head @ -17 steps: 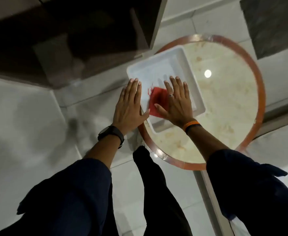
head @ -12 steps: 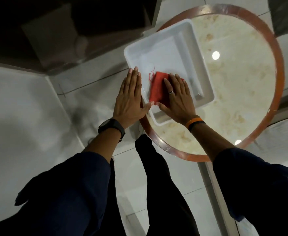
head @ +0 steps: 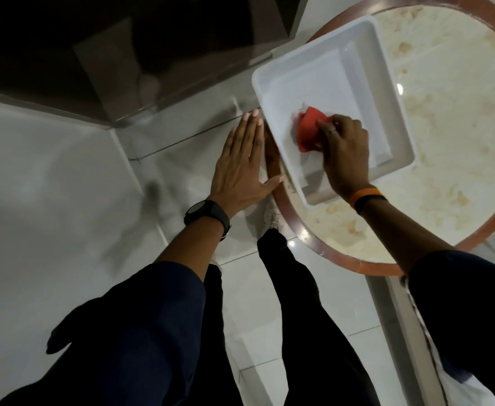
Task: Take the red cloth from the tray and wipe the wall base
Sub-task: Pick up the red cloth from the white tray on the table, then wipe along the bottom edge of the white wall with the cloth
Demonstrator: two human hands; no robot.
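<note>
Cloth and grip already meet: the red cloth (head: pixel 309 132) lies bunched in the near-left part of the white tray (head: pixel 392 92), and the right hand (head: pixel 344 153) has its fingers curled over the cloth's right edge, pinching it, so most of the fabric sticks out to the left of the knuckles. The tray sits on the round marble-look surface (head: pixel 457 136). The left hand (head: pixel 240 168) is flat and spread, fingers together, hovering just outside the tray's left rim and over the floor tiles (head: pixel 49 171); it holds nothing. Judging by this, the right hand does the lift. The dark wall base (head: pixel 129 112) lies up and to the left, across the tray's rim.
</note>
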